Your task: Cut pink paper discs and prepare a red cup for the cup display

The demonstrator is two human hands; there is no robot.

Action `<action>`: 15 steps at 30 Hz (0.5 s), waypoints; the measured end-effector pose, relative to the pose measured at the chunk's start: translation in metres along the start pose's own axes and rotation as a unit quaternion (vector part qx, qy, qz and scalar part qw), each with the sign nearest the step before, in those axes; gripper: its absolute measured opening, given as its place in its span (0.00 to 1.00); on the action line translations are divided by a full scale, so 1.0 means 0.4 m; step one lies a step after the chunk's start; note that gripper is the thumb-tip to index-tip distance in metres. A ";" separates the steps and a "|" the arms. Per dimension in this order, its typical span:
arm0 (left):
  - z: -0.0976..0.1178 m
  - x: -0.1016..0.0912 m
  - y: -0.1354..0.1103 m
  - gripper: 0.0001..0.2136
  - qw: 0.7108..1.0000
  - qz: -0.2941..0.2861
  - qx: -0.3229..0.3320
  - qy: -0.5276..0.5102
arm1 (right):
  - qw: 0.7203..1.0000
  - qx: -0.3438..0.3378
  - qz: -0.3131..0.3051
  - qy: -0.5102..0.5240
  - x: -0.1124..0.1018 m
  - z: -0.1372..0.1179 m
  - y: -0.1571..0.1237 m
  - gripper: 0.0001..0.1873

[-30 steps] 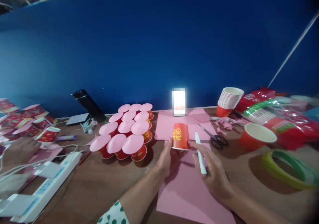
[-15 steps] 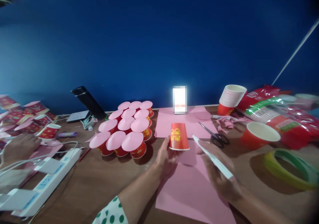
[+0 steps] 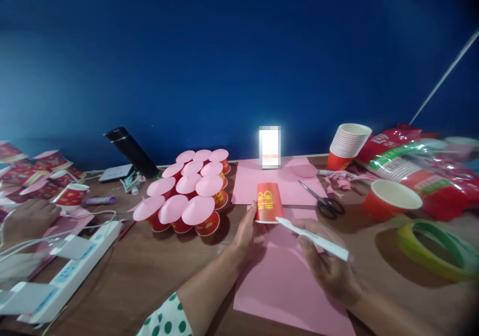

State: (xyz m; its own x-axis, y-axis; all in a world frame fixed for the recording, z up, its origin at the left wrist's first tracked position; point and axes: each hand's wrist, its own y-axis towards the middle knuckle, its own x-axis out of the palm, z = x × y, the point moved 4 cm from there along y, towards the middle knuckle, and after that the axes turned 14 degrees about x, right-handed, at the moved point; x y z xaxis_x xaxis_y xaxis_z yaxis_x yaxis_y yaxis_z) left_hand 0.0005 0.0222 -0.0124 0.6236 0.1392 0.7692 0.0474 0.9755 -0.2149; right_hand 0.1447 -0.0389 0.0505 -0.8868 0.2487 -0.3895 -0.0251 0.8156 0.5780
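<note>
one pen (image 3: 318, 241) points at the rim of the cup (image 3: 270, 204).

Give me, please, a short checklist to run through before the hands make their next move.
1. Red cup in the left hand: ok, held with its wide rim lowermost.
2. White pen-shaped tool in the right hand: ok, tip directed at the red cup.
3. Tool tip touching the red cup: cannot tell; they meet in this view, but depth is unclear.
4. Scissors apart from both hands: ok, lying beyond the right hand.
5. Pink sheet beneath the hands lying flat: ok, where visible.
6. Table free of scraps: not ok, pink scraps lie near the scissors.
</note>
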 end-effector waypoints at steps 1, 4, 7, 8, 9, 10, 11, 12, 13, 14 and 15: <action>0.000 -0.001 0.000 0.13 1.000 0.008 -0.001 -0.002 | 1.000 0.006 0.000 -0.002 0.000 0.002 0.000 0.10; 0.000 -0.007 0.001 0.13 0.999 0.035 0.006 0.002 | 1.000 0.013 0.001 0.002 0.001 0.013 -0.003 0.09; 0.001 -0.010 0.000 0.17 0.999 0.024 0.003 0.036 | 1.000 0.019 -0.009 0.004 0.004 0.025 -0.006 0.09; 0.001 -0.010 -0.001 0.19 0.999 0.013 -0.002 0.052 | 1.000 0.021 -0.010 0.003 0.004 0.027 -0.006 0.09; 0.001 -0.010 -0.001 0.21 0.998 0.001 -0.009 0.066 | 1.000 0.024 -0.010 0.001 0.004 0.028 -0.006 0.09; 0.002 -0.009 -0.002 0.23 0.997 -0.011 -0.015 0.078 | 1.000 0.026 -0.008 0.000 0.004 0.028 -0.005 0.09; 0.002 -0.008 -0.002 0.24 0.996 -0.020 -0.018 0.085 | 1.000 0.027 -0.007 0.000 0.004 0.027 -0.005 0.08; 0.003 -0.007 -0.002 0.26 0.996 -0.026 -0.018 0.089 | 1.000 0.029 -0.008 0.000 0.004 0.025 -0.004 0.08; 0.004 -0.006 -0.002 0.27 0.996 -0.029 -0.016 0.089 | 0.999 0.032 -0.011 0.001 0.005 0.024 -0.003 0.08; 0.004 -0.005 -0.001 0.28 0.996 -0.031 -0.013 0.088 | 0.999 0.034 -0.013 0.001 0.006 0.023 -0.003 0.08; 0.004 -0.004 -0.001 0.28 0.996 -0.032 -0.011 0.088 | 0.999 0.035 -0.015 0.002 0.007 0.022 -0.003 0.08</action>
State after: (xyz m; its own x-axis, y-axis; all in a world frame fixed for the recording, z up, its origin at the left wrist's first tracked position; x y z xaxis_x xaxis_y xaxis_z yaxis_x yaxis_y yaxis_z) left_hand -0.0018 0.0220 -0.0124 0.7457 0.0435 0.6649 0.1071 0.9771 -0.1840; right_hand 0.1463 -0.0345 0.0425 -0.8884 0.2220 -0.4018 -0.0192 0.8566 0.5156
